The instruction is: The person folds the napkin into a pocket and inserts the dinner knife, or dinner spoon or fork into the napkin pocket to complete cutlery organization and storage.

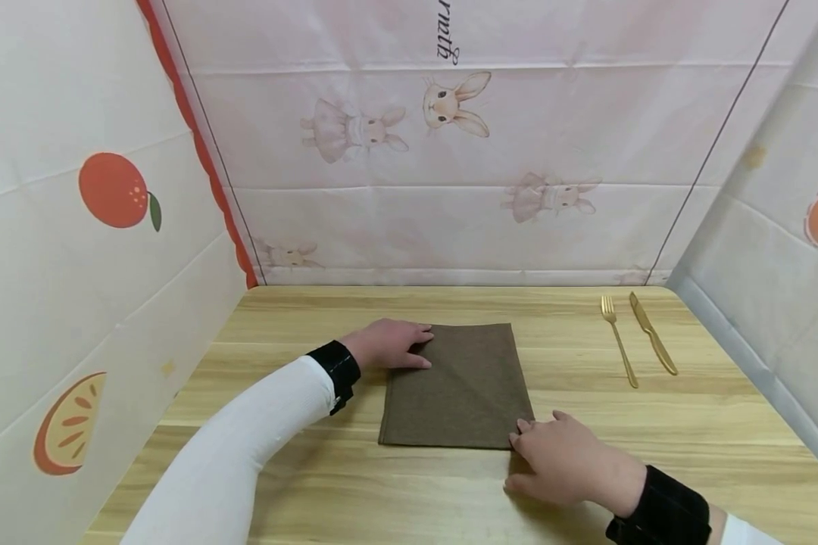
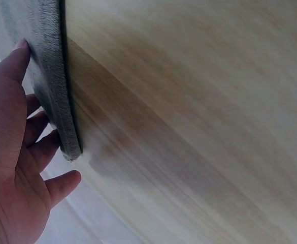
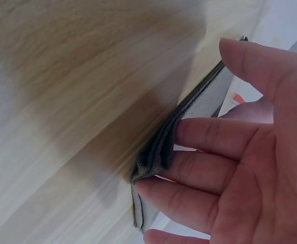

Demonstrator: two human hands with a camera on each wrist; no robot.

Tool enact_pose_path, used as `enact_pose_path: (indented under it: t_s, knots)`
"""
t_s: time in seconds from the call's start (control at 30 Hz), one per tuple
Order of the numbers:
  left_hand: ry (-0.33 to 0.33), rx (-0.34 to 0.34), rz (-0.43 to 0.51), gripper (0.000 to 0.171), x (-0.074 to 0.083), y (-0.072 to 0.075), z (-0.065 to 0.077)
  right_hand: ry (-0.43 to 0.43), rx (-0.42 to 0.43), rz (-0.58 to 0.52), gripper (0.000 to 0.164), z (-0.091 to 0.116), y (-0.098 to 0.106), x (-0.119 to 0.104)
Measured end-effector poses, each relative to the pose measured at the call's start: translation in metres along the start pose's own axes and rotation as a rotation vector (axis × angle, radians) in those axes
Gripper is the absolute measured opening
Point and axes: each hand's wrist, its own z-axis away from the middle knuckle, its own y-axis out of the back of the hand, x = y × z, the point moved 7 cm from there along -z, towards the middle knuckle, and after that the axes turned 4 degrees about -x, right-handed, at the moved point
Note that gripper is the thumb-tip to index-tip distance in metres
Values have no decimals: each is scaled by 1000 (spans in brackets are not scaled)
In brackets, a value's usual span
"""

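A brown folded cloth napkin (image 1: 460, 393) lies flat on the wooden table in the head view. My left hand (image 1: 387, 344) rests at its far left corner, thumb and fingers spread and fairly straight. In the left wrist view, the fingertips of the left hand (image 2: 16, 127) meet the edge of the napkin (image 2: 49, 66). At the near right corner, my right hand (image 1: 562, 462) touches the cloth with its fingertips, its thumb apart from it. The right wrist view shows several stacked layers of the napkin (image 3: 161, 140) against the extended fingers of the right hand (image 3: 250, 157).
To the right on the table (image 1: 450, 499) lie a gold fork (image 1: 616, 333) and a gold knife (image 1: 653, 333), side by side. A printed sheet with rabbits (image 1: 443, 227) rises behind the table, and white printed panels stand on both sides.
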Motion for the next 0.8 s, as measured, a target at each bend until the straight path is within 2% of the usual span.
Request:
enact_pose_path:
  t_s: [0.2,0.27,0.4,0.5,0.6,0.8]
  knots:
    - [10,18,-11,72,-4,-1,4,4,28,-18,67,-2,3,13]
    - [14,23,-29,73,-6,-3,5,25,55,-17,61,-4,7,18]
    - [28,33,-43,74,-7,-5,9,38,70,-85,40,-11,13,28]
    - [47,35,-47,75,-6,-5,13,14,47,-174,35,-17,15,36]
    - [66,46,-53,75,-4,-4,17,-14,33,-209,33,-23,17,42]
    - [111,79,-72,68,2,-7,29,-62,31,-232,44,-34,22,53]
